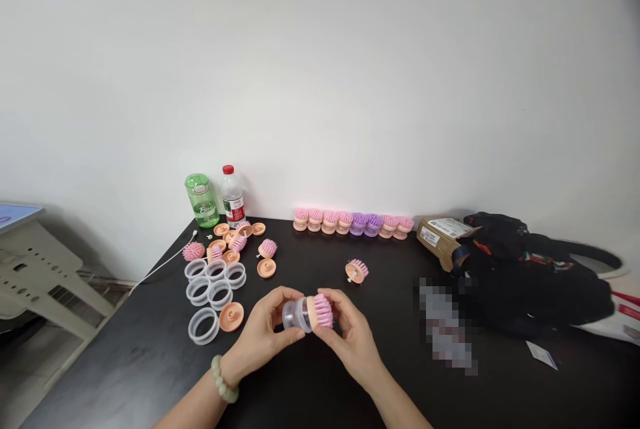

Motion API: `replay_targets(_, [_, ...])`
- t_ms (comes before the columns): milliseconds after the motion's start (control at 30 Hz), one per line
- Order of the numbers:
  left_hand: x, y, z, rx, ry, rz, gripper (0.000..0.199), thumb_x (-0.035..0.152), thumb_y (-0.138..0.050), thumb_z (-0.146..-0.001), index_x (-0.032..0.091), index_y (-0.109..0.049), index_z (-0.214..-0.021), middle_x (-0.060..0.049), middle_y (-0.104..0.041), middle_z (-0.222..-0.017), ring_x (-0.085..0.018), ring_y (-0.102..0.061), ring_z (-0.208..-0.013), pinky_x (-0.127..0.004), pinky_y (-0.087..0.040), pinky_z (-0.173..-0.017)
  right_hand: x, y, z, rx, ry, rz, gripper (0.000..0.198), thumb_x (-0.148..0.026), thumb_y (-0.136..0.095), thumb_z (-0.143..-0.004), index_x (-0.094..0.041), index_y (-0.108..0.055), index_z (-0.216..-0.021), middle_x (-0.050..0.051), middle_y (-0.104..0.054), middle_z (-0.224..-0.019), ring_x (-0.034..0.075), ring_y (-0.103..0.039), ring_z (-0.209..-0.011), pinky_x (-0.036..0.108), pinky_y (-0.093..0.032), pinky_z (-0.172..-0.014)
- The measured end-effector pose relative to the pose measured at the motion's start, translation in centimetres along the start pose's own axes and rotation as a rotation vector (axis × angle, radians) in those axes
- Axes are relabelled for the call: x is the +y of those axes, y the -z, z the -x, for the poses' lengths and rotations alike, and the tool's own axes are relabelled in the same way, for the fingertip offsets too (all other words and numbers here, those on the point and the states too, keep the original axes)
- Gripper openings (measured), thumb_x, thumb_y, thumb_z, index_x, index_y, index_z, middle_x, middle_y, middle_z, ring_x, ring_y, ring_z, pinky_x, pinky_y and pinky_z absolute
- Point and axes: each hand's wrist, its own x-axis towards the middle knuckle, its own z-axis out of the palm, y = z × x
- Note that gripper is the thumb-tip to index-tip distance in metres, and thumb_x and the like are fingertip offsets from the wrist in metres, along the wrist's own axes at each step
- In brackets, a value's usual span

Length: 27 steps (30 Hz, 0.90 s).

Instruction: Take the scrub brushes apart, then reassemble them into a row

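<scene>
Over the front of the black table, my left hand (263, 327) grips a clear plastic ring piece (295, 315) between thumb and fingers. My right hand (354, 334) is closed around a brush head (323, 310) with pink bristles and a peach base. The two pieces are pressed against each other, lying sideways; whether they are locked together I cannot tell. Left of my hands lie several loose clear rings (204, 325) and peach discs (231, 316). A loose pink brush head (357, 271) rests on its side beyond my right hand.
Along the wall stands a row of finished-looking pink and purple brushes (358, 224). A green bottle (203, 202) and a red-capped water bottle (233, 199) are at the back left, near a white cable (165, 262). A cardboard box (442, 239) and black bag (540, 282) occupy the right.
</scene>
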Motion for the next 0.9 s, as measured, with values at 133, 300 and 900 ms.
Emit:
replay_targets(133, [0.0, -0.1, 0.2, -0.025, -0.016, -0.039, 0.043, 0.034, -0.081, -0.073, 0.02, -0.063, -0.11, -0.005, -0.063, -0.103, -0.021, -0.058, -0.092, -0.031, -0.048, -0.081, -0.1, 0.0, 0.1, -0.026, 0.027, 0.071, 0.039, -0.034, -0.072, -0.081, -0.025, -0.061, -0.117, 0.008, -0.064, -0.111, 0.025, -0.066, -0.101, 0.036, -0.056, -0.087])
replay_targets(300, [0.3, -0.2, 0.2, -0.021, 0.001, -0.036, 0.044, 0.036, -0.081, -0.073, 0.02, -0.064, -0.109, -0.005, -0.063, -0.104, -0.022, -0.058, -0.094, -0.032, -0.048, -0.082, -0.1, 0.2, 0.2, -0.057, 0.035, 0.091, 0.042, -0.036, -0.073, -0.081, -0.025, -0.059, -0.119, 0.008, -0.064, -0.112, 0.026, -0.066, -0.102, 0.036, -0.056, -0.087])
replay_targets(900, [0.1, -0.5, 0.3, -0.107, 0.188, 0.162, 0.043, 0.051, -0.074, -0.077, 0.016, -0.06, -0.097, 0.0, -0.06, -0.075, -0.012, -0.055, -0.064, -0.022, -0.042, -0.059, -2.5, 1.4, -0.4, -0.258, 0.402, 0.279, 0.03, -0.008, -0.057, -0.091, -0.03, -0.062, -0.111, 0.006, -0.07, -0.11, 0.025, -0.064, -0.11, 0.042, -0.056, -0.089])
